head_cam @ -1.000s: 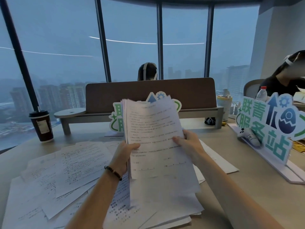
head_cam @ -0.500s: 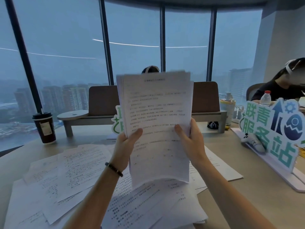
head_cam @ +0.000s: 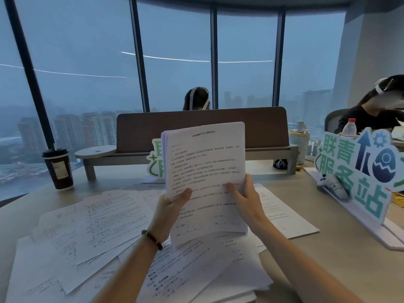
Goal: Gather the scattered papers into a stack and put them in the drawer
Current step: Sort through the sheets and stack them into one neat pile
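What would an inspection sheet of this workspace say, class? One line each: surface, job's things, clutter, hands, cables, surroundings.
Surface: beige desk, partly covered.
Job's things: paper stack held upright; loose sheets scattered flat beneath and left; no drawer in view.
Clutter: coffee cup, water bottle, standing sign, white controller.
Hands: left hand and right hand grip the stack's sides.
Cables: white leads, far right.
Surroundings: windows; two seated people.

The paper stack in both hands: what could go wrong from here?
1. The paper stack is held upright only by its side edges, left hand and right hand; inner sheets might slip down.
2. Many loose sheets lie overlapped on the desk; sweeping them together could push some off the near edge.
3. The coffee cup stands near them and could be knocked.
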### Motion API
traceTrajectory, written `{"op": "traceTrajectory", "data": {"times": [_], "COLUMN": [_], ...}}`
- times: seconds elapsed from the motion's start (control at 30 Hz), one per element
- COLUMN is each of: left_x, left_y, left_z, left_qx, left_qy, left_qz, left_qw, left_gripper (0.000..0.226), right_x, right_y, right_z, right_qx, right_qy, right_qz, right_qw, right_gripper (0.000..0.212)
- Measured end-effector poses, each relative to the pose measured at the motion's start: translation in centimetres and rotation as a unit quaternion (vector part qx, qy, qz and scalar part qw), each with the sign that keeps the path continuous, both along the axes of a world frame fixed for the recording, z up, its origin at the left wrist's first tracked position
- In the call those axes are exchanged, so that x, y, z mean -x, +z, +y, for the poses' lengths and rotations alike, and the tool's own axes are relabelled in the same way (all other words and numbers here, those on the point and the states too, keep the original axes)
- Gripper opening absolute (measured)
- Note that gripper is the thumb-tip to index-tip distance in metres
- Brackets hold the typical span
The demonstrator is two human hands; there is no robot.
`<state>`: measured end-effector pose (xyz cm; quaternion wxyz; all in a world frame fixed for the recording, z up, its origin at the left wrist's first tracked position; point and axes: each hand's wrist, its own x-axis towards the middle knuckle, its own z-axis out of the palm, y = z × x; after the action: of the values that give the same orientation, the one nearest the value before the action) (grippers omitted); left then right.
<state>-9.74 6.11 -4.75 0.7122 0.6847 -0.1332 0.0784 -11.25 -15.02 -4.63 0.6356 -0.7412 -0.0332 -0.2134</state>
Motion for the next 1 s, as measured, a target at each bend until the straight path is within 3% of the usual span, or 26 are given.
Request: {"op": "traceTrajectory", "data": {"times": [0.23,0.3,0.4,0.47,0.53,0.6,0.7,0.77,0.8,0.9,1.0], "left_x": [-2.1,-3.0,-4.5,-5.2,-5.9,-6.1,-6.1,-6.0,-6.0,-5.9,-5.8], "left_y": [0.9,0.6,-1.4,-2.8,-3.5,-3.6,-3.5,-3.6,-3.6,-3.6,-3.5], "left_z": [1.3,2.4,3.6,4.1,4.2,4.0,3.8,3.9,3.9,3.8,3.9], "left_qx": [-0.088,-0.106,-0.153,-0.208,-0.235,-0.242,-0.246,-0.241,-0.238,-0.229,-0.221], "left_qy": [0.035,0.011,0.021,0.038,0.039,0.037,0.039,0.035,0.035,0.035,0.032], "left_qz": [0.043,0.100,0.186,0.229,0.251,0.256,0.253,0.257,0.258,0.260,0.261], "left_qw": [0.995,0.989,0.970,0.950,0.938,0.935,0.935,0.935,0.936,0.937,0.939], "left_gripper": [0.025,0.025,0.030,0.034,0.034,0.031,0.030,0.030,0.030,0.030,0.030], "right_x": [-0.9,-2.0,-3.9,-4.2,-4.2,-4.4,-4.5,-4.7,-4.7,-4.3,-3.8], "right_y": [2.1,1.4,-1.6,-3.6,-4.2,-4.0,-3.5,-3.6,-3.7,-3.9,-3.6], "right_z": [-1.0,-2.5,-5.7,-7.1,-7.8,-8.0,-7.7,-7.4,-7.4,-8.1,-8.6], "right_qx": [0.074,0.188,0.419,0.483,0.508,0.511,0.459,0.436,0.437,0.470,0.482], "right_qy": [0.053,0.012,-0.130,-0.149,-0.140,-0.145,-0.136,-0.136,-0.156,-0.215,-0.215], "right_qz": [0.080,0.119,0.224,0.346,0.402,0.371,0.285,0.248,0.255,0.350,0.348], "right_qw": [0.993,0.975,0.870,0.791,0.748,0.762,0.830,0.855,0.848,0.781,0.775], "right_gripper": [0.020,0.034,0.051,0.057,0.059,0.054,0.046,0.044,0.044,0.054,0.053]}}
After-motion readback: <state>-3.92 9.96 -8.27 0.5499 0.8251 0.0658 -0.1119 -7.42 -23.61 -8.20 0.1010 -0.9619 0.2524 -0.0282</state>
